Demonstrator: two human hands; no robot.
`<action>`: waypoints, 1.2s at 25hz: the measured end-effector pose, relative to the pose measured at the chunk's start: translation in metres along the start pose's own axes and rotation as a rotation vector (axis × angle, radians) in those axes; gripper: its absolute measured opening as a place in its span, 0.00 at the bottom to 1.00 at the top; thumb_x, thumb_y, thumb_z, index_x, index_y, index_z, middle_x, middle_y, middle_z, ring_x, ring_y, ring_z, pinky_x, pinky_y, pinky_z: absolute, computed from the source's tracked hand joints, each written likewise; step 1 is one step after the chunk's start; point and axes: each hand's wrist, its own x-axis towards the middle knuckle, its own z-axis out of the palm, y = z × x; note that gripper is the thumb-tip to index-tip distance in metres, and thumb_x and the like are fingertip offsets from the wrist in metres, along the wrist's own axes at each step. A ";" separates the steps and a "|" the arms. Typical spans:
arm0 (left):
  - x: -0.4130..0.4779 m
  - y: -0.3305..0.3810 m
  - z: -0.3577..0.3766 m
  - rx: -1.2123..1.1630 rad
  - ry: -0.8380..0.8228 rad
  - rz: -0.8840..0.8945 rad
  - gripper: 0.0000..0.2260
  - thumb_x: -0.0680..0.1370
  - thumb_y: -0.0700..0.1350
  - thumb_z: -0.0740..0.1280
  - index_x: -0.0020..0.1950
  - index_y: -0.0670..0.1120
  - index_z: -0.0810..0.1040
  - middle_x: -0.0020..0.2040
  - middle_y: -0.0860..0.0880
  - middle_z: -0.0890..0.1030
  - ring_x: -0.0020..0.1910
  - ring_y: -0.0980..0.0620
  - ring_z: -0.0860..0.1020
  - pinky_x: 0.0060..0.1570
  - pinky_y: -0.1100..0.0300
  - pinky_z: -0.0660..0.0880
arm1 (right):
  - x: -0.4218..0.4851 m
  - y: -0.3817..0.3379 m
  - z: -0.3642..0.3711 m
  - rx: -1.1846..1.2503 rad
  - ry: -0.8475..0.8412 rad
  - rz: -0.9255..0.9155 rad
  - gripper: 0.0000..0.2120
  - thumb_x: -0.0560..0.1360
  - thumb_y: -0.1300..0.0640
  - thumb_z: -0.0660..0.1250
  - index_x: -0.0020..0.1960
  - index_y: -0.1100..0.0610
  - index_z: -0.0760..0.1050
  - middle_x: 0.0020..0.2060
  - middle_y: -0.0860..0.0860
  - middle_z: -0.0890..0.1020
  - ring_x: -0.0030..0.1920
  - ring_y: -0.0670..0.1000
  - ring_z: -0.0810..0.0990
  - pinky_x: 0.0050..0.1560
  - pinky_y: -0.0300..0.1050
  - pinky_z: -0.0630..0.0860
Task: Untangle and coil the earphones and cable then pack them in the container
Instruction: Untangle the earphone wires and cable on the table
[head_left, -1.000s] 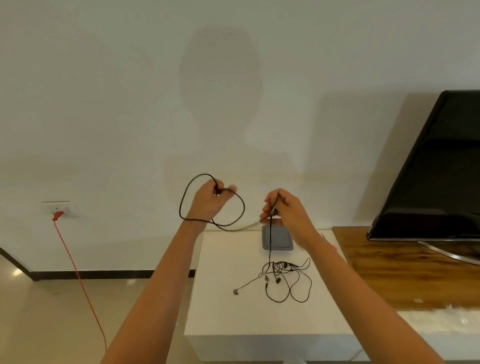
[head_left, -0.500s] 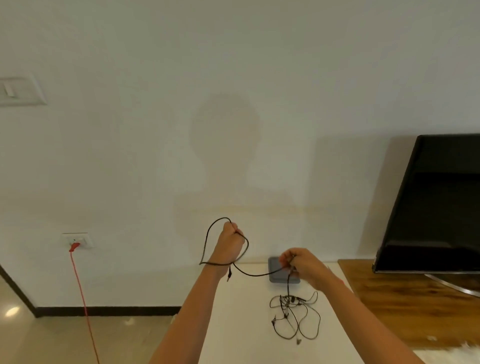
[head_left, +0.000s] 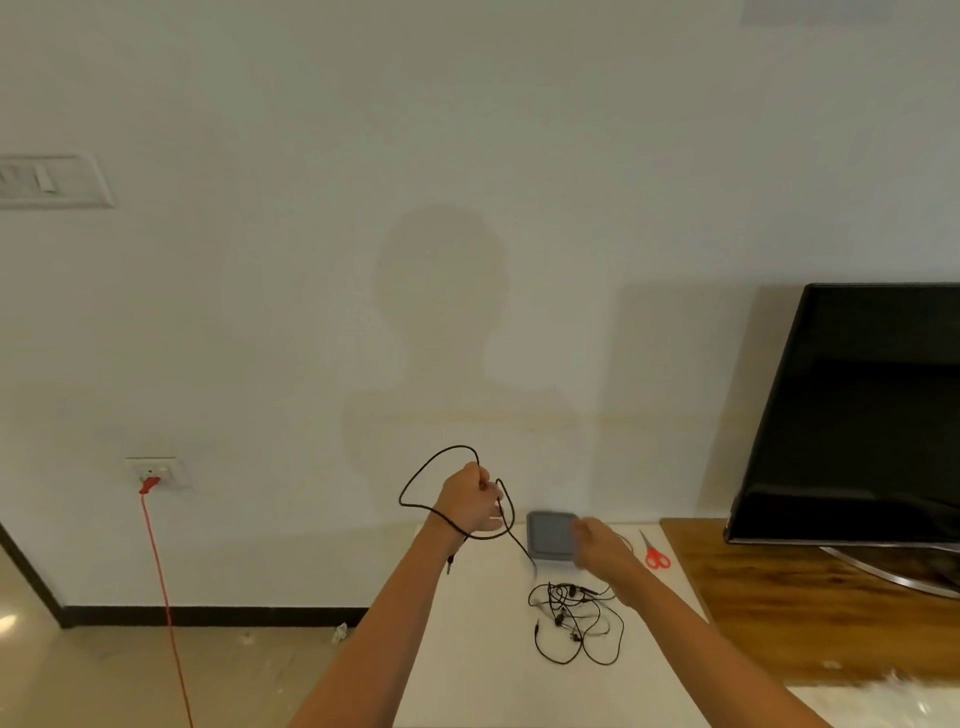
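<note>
Coiling of the black cable (head_left: 454, 447) is judged to be the step in hand. The cable is gripped in the left hand (head_left: 467, 501), whose fingers are curled round gathered turns. One wide loop stands out to the left of the fist and passes round the wrist, and a plug end hangs below the wrist. From the fist a free strand is led down and to the right, ending above the table (head_left: 478, 649) just beside the near left corner of the grey container (head_left: 548, 535). The right hand (head_left: 597, 543) is blurred and is held lower than the left, in front of the container's right part. Whether anything is pinched in it cannot be told, and the strand is not seen to reach it. The strand's long axis points from the left fist toward the tangled earphones (head_left: 571, 613), which lie on the table on the near side of the container, just below the right hand and well apart from the left. The right hand is therefore the nearer one, both to the strand's loose end and to the earphones. The next turn is judged to call for the strand to be taken up there and carried back to the left fist. The container lies flat at the far edge of the table by the wall; nothing is seen packed in it. Red scissors (head_left: 655, 556) lie to its right.
</note>
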 end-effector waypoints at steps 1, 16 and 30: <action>-0.001 0.000 0.003 0.001 -0.019 -0.013 0.11 0.79 0.33 0.58 0.39 0.45 0.64 0.48 0.41 0.74 0.43 0.43 0.76 0.48 0.45 0.79 | -0.007 -0.017 0.003 0.129 -0.039 -0.122 0.24 0.76 0.69 0.61 0.70 0.57 0.66 0.68 0.55 0.71 0.67 0.52 0.70 0.64 0.45 0.71; -0.027 0.001 -0.010 0.049 -0.221 -0.210 0.09 0.80 0.48 0.60 0.53 0.42 0.69 0.46 0.44 0.74 0.37 0.51 0.75 0.30 0.61 0.75 | -0.090 -0.062 0.034 0.447 0.260 -0.446 0.07 0.77 0.63 0.64 0.45 0.54 0.79 0.39 0.52 0.85 0.37 0.50 0.84 0.40 0.39 0.78; -0.036 0.019 -0.016 0.727 0.073 0.190 0.12 0.80 0.37 0.56 0.53 0.41 0.80 0.52 0.43 0.80 0.46 0.47 0.79 0.39 0.62 0.72 | -0.089 -0.076 0.016 0.402 0.036 -0.194 0.06 0.77 0.57 0.65 0.49 0.57 0.80 0.37 0.51 0.83 0.27 0.42 0.74 0.32 0.36 0.74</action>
